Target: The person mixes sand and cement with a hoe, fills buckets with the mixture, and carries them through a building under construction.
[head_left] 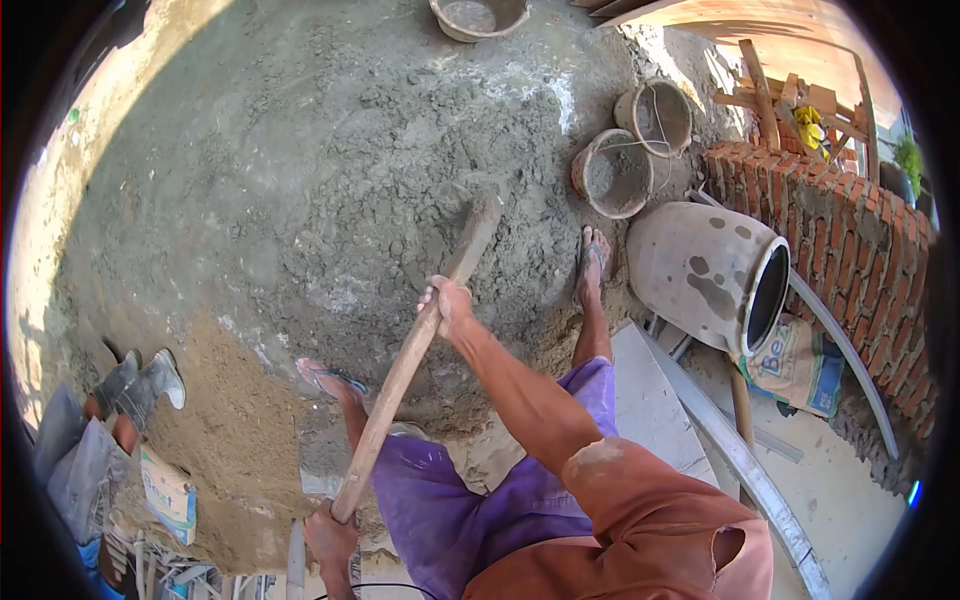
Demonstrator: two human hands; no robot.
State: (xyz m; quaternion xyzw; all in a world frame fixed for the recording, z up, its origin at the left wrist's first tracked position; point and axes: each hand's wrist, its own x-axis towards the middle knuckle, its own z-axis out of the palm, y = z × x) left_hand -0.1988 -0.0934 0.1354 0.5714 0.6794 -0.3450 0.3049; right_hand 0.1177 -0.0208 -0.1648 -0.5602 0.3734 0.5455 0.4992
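My hoe's blade (483, 213) is half buried in the grey mix (350, 150); my left hand (327, 535) covers the handle (400, 370) end, the top edge cuts the basin (478, 18)

Right hand (450, 305) clenched, arm outstretched; left hand (330, 535) clenched.
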